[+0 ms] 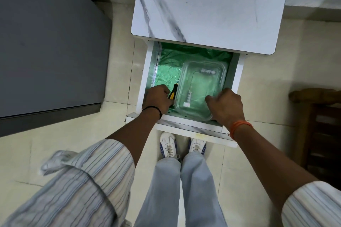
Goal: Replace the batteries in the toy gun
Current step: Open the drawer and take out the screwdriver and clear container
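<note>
The fingers of the left hand [158,98] are curled shut around the lower end of a yellow-and-black-handled screwdriver [173,94], hiding the butt of the handle. Its long axis runs near-upright in the view, leaning slightly right, with the thin metal shaft pointing away from the person toward the back of the drawer; the tip is hard to make out against the lining. The fingers of the right hand [227,103] are bent inward over the near right corner of a clear rectangular plastic container [200,86]; whether they actually clamp its rim cannot be told. The screwdriver lies just beside the container's left edge. Small pale items show through the clear lid, too blurred to identify. Both things sit in an open white drawer [143,79] lined with crinkled green plastic sheet [168,69], its back part hidden under the white marble-pattern desk [206,5]. No toy gun can be made out. Striped sleeves, pale trousers and white shoes stand on the tiled floor.
</note>
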